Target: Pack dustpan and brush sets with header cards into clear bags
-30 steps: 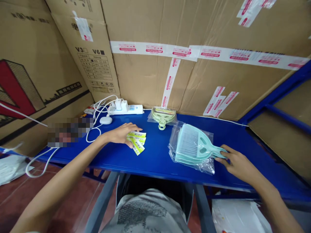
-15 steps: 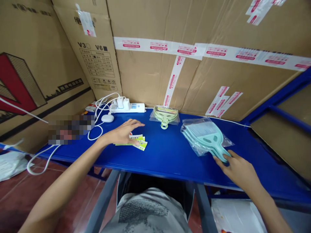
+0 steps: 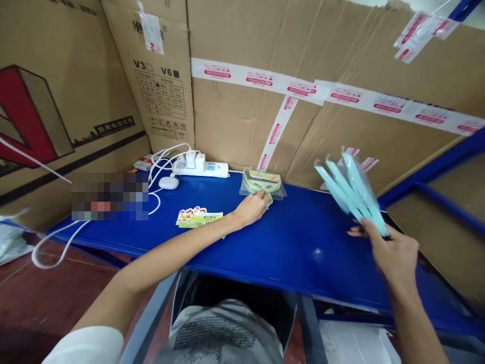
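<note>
Pale blue plastic fans out at two o'clock, where my right grip (image 3: 392, 253) is closed round the handle ends of the blue dustpans (image 3: 362, 194), tilted up edge-on and seemingly raised off the bench (image 3: 295, 242). Just past twelve, my left grip (image 3: 250, 208) reaches across to the green dustpan (image 3: 267, 185), fingers curled over its handle; whether they are pinched tight I can't tell

I judge the step in hand to be keeping one bundle aside while taking hold of the other. To me, that calls for a sure purchase on the small green handle, with an even squeeze at two o'clock so the fanned pieces don't slide against each other

Clear, crinkled film wraps both colours and looks slippery. The green one is rounded and lies flat, a bright printed strip along its far edge; the blue ones show as thin, stiff slats. At eleven, glossy yellow-green labels (image 3: 197, 218) with a scalloped edge lie overlapped, partly hidden by my forearm. Beyond, ribbed brown cardboard (image 3: 235, 116) stands upright, crossed by smooth white tape (image 3: 257, 78)
</note>
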Demonstrator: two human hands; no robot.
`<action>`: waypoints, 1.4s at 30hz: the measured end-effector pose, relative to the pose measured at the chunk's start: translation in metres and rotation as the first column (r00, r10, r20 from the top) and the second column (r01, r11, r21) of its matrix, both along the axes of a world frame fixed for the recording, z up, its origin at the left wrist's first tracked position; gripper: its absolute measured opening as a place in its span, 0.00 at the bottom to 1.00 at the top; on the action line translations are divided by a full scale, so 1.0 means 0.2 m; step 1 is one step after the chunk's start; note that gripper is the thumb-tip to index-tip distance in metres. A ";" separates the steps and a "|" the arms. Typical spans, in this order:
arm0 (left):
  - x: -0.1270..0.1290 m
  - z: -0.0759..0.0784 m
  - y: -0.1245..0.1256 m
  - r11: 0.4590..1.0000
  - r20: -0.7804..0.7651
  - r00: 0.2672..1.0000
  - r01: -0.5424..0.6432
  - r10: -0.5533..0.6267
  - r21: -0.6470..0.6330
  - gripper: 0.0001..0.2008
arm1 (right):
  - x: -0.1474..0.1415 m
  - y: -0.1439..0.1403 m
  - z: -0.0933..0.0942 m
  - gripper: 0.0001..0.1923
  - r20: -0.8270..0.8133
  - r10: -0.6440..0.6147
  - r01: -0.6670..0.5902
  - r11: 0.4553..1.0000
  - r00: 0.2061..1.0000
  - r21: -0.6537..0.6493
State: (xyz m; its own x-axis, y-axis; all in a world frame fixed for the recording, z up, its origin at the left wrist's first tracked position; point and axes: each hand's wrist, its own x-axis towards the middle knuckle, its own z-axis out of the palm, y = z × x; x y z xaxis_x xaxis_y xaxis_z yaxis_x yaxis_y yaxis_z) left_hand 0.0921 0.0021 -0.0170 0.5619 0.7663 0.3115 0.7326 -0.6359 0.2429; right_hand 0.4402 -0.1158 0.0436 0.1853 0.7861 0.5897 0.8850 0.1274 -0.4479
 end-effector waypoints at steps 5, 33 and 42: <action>0.11 -0.03 -0.13 0.997 -0.010 0.997 0.083 -0.083 0.004 0.11 | -0.24 0.11 0.18 0.22 -0.063 0.035 -0.032 0.998 0.997 0.055; -0.88 -0.02 -0.42 1.000 0.024 1.000 -0.008 0.008 -0.009 0.18 | -1.24 0.55 -0.10 0.28 0.256 0.360 -0.106 0.737 0.897 -0.667; -1.13 0.04 -0.19 0.922 -0.084 0.996 -0.011 -0.024 -0.388 0.30 | -1.22 0.58 0.04 0.24 0.246 0.336 -0.092 0.738 0.909 -0.669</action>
